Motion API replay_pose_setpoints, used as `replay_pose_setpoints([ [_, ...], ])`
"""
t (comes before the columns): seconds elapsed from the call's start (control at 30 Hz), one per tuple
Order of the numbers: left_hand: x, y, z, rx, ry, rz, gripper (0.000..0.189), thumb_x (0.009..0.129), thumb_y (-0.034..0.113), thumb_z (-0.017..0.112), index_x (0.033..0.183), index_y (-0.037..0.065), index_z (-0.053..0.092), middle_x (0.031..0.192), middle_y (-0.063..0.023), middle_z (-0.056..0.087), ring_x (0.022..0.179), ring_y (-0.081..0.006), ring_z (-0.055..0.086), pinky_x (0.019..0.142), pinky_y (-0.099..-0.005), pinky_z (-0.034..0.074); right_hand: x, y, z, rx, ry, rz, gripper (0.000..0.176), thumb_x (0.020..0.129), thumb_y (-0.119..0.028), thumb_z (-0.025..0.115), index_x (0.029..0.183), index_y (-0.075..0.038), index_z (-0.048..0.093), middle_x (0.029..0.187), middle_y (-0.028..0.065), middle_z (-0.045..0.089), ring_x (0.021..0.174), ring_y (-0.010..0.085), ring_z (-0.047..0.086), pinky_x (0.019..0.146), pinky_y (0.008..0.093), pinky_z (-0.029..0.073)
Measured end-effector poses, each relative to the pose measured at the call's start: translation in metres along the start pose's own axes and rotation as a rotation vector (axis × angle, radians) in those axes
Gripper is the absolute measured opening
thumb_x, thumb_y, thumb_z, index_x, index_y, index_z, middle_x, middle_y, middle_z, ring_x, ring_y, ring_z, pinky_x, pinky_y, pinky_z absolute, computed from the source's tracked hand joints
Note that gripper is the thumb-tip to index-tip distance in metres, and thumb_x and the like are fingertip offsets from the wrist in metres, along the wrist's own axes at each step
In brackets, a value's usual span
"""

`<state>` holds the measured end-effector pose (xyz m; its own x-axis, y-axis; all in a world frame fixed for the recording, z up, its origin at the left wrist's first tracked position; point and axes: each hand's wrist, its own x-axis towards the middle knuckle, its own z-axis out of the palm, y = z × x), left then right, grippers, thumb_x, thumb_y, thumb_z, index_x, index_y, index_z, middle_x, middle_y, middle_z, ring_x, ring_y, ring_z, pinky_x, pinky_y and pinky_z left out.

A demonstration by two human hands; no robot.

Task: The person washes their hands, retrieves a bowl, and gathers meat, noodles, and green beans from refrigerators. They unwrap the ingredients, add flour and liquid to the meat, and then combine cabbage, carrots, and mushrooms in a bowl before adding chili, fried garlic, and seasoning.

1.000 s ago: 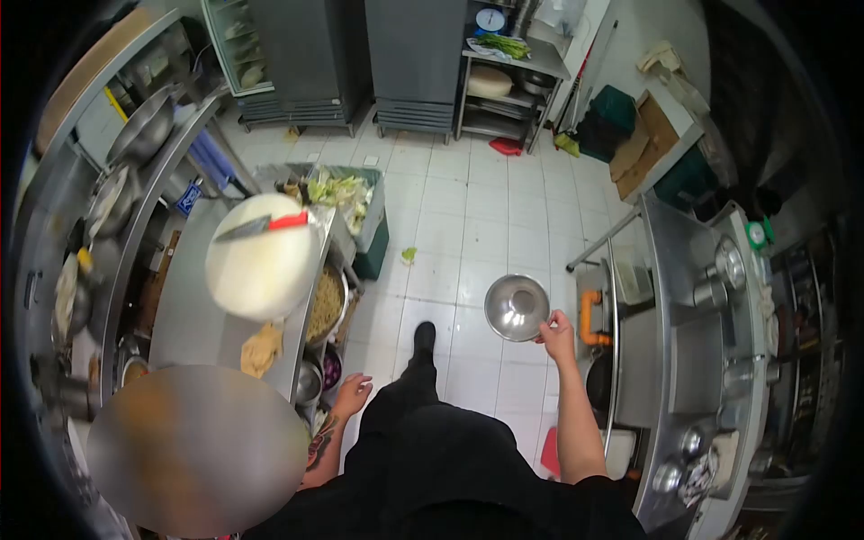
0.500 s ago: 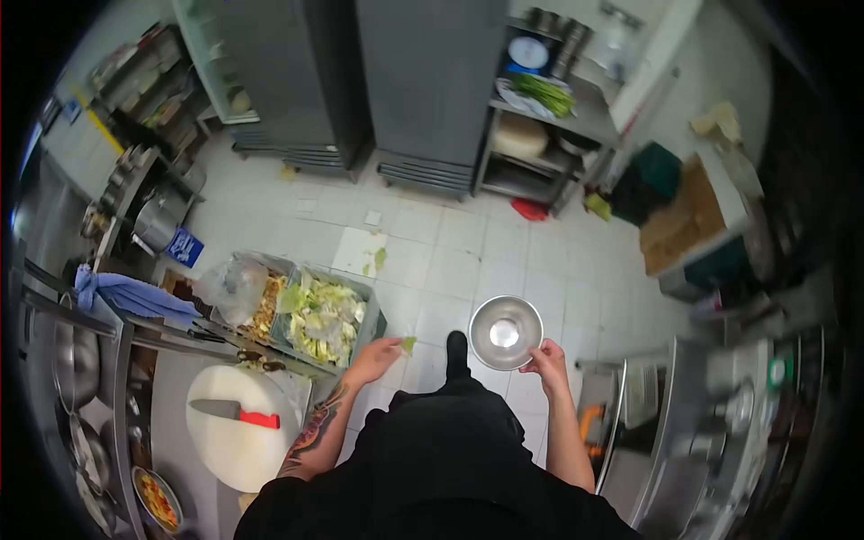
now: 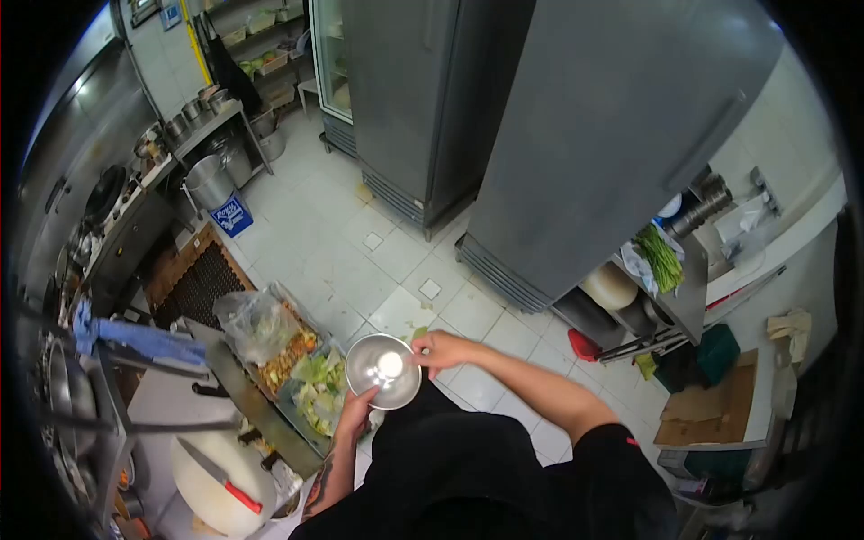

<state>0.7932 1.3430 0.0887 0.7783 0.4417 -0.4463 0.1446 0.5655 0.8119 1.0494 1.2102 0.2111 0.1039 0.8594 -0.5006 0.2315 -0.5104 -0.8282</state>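
Note:
A shiny metal mixing bowl (image 3: 364, 356) is held in front of my body. My left hand (image 3: 356, 412) grips its lower left rim, thumb over the inside. My right hand (image 3: 441, 351) has its fingers closed at the right rim. A green leaf scrap (image 3: 420, 333) shows just above the right fingers, overlapping them in this view. Below and left of the bowl, a crate of chopped lettuce (image 3: 317, 396) is partly covered by it. Beside that lie brown food scraps (image 3: 286, 360) and a clear plastic bag (image 3: 256, 319).
A red-handled knife (image 3: 216, 472) rests on a round white cutting board (image 3: 193, 495) at lower left. A blue cloth (image 3: 148, 340) hangs over a rail. Tall grey refrigerators (image 3: 594, 135) stand ahead. Green vegetables (image 3: 659, 259) sit on a shelf unit at right, near a cardboard-lined box (image 3: 711, 405).
My view has turned left. The bowl has come over to the lettuce crate, and my left hand, which had a leaf piece in its fingers, now grips the bowl too.

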Motion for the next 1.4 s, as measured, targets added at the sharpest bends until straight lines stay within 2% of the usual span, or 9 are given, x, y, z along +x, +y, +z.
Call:
replay_pose_setpoints([
  [0.07, 0.051, 0.017, -0.003, -0.098, 0.061, -0.061, 0.056, 0.087, 0.005, 0.065, 0.139, 0.003, 0.046, 0.125, -0.0108, 0.062, 0.108, -0.0216, 0.064, 0.084, -0.0318, 0.055, 0.056, -0.005, -0.072, -0.482, 0.057, -0.29, 0.029, 0.09, -0.033, 0.07, 0.089, -0.005, 0.065, 0.082, 0.0123, 0.068, 0.068, 0.0247, 0.07, 0.059, 0.0397, 0.054],
  [0.17, 0.112, 0.056, 0.007, 0.033, 0.111, -0.006, 0.048, 0.081, 0.001, 0.061, 0.129, 0.002, 0.054, 0.113, -0.0095, 0.067, 0.094, -0.0194, 0.068, 0.072, -0.03, 0.055, 0.096, -0.098, -0.201, -1.081, 0.359, -0.145, 0.037, 0.087, -0.042, 0.066, 0.093, -0.006, 0.07, 0.088, 0.0171, 0.068, 0.085, 0.0375, 0.066, 0.071, 0.0463, 0.054],
  [0.43, 0.19, 0.127, 0.003, 0.016, 0.36, 0.171, 0.044, 0.08, 0.002, 0.062, 0.123, 0.002, 0.053, 0.1, -0.0076, 0.065, 0.075, -0.0181, 0.062, 0.063, -0.0326, 0.054, 0.176, -0.297, -0.552, -2.023, 1.231, -0.424, 0.031, 0.091, -0.017, 0.054, 0.114, -0.007, 0.071, 0.14, 0.0108, 0.052, 0.136, 0.0268, 0.042, 0.116, 0.0495, 0.028],
  [0.5, 0.193, 0.12, -0.007, -0.005, 0.432, 0.185, 0.047, 0.079, 0.0, 0.059, 0.125, 0.001, 0.051, 0.107, -0.0113, 0.064, 0.081, -0.0209, 0.065, 0.065, -0.0353, 0.058, 0.17, -0.334, -0.583, -2.157, 1.169, -0.168, 0.029, 0.092, -0.022, 0.056, 0.111, -0.01, 0.074, 0.137, 0.0101, 0.056, 0.138, 0.0246, 0.041, 0.12, 0.0512, 0.021],
  [0.73, 0.183, 0.077, -0.037, -0.495, 0.714, 0.064, 0.046, 0.085, 0.004, 0.052, 0.13, -0.005, 0.047, 0.111, -0.0182, 0.066, 0.095, -0.0292, 0.07, 0.075, -0.039, 0.062, 0.191, -0.367, -0.603, -1.981, 1.126, -0.287, 0.015, 0.082, -0.018, 0.063, 0.079, -0.013, 0.076, 0.077, 0.0037, 0.071, 0.091, 0.0221, 0.063, 0.099, 0.0386, 0.037],
  [1.2, 0.533, 0.459, -0.08, -0.648, 0.278, 0.554, 0.036, 0.092, 0.005, 0.045, 0.124, -0.011, 0.05, 0.123, -0.0212, 0.061, 0.11, -0.033, 0.063, 0.097, -0.0448, 0.054, 0.346, -0.352, -0.402, -0.989, 0.58, -1.505, 0.012, 0.077, -0.016, 0.065, 0.079, -0.004, 0.069, 0.106, 0.0156, 0.068, 0.118, 0.0329, 0.058, 0.112, 0.0497, 0.039],
  [1.3, 0.567, 0.499, -0.12, -0.588, 0.329, 0.484, 0.03, 0.097, 0.014, 0.046, 0.121, 0.0, 0.057, 0.114, -0.0114, 0.066, 0.103, -0.0252, 0.065, 0.089, -0.0389, 0.057, 0.376, -0.312, -0.46, -0.814, 0.802, -1.047, 0.014, 0.08, -0.014, 0.069, 0.092, -0.006, 0.069, 0.108, 0.0152, 0.067, 0.108, 0.0346, 0.063, 0.099, 0.0465, 0.049],
  [1.33, 0.579, 0.506, -0.139, -0.52, 0.387, 0.48, 0.03, 0.1, 0.019, 0.047, 0.122, 0.002, 0.057, 0.114, -0.0102, 0.066, 0.102, -0.0237, 0.066, 0.087, -0.0384, 0.057, 0.386, -0.309, -0.501, -0.913, 0.981, -0.942, 0.01, 0.073, -0.014, 0.067, 0.071, -0.007, 0.061, 0.087, 0.0112, 0.063, 0.082, 0.0325, 0.06, 0.071, 0.0465, 0.048],
  [1.4, 0.572, 0.55, -0.137, -0.437, 0.487, 0.532, 0.031, 0.102, 0.024, 0.049, 0.122, 0.002, 0.057, 0.112, -0.0087, 0.066, 0.1, -0.0222, 0.065, 0.087, -0.0367, 0.056, 0.384, -0.279, -0.594, -0.976, 1.282, -0.796, 0.006, 0.071, -0.006, 0.063, 0.077, -0.006, 0.064, 0.085, 0.0147, 0.062, 0.083, 0.0358, 0.06, 0.072, 0.0452, 0.049],
])
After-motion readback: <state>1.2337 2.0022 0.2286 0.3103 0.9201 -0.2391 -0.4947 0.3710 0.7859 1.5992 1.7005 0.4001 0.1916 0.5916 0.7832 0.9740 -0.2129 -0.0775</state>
